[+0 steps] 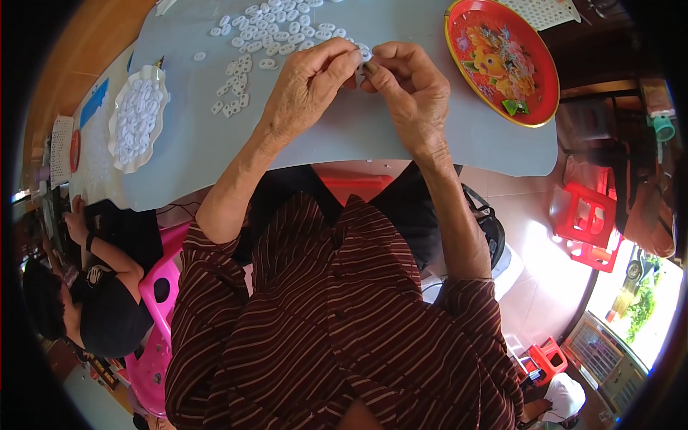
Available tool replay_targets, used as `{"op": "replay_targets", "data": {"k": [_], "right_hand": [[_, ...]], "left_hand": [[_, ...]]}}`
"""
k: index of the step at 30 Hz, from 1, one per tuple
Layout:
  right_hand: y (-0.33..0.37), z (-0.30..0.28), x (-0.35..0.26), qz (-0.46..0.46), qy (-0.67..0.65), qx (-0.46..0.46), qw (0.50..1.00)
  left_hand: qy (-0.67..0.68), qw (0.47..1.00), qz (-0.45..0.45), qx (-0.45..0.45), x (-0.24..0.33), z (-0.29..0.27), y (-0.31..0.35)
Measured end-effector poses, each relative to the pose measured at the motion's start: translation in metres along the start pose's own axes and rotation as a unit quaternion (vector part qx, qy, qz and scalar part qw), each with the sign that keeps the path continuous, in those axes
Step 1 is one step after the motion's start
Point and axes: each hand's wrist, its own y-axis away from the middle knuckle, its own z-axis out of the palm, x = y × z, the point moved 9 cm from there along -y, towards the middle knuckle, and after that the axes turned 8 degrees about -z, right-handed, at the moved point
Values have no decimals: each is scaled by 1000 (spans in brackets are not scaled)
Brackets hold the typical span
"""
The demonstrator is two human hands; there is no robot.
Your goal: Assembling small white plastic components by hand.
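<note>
Above the grey table (494, 147), my left hand (313, 84) and my right hand (413, 92) meet near the far middle. Between their fingertips is a small white plastic piece (365, 53), mostly hidden by the fingers. Both hands are closed in a pinch around it, thumbs facing each other. Beyond my left hand lies a loose spread of oval white plastic pieces (281, 26), which seem to have two holes each. Left of my left wrist sits a small cluster of squarish white pieces (235, 84).
A scalloped white dish (159, 136) full of white pieces stands at the left. On the right is a red floral tray (542, 68) with a gold rim. Another person (111, 301) sits at the left by a pink chair (165, 283). Red stools (588, 215) stand at the right.
</note>
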Motion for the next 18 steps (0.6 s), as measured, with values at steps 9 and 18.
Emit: {"op": "replay_targets", "data": {"k": [9,18], "right_hand": [[1,0,0,10,19,1,1000],[1,0,-1,16,9,7,1000]], "left_hand": [[23,999,-15,36,-6,-11,-3],[40,997,-52,47,-16,-8,-2]]}}
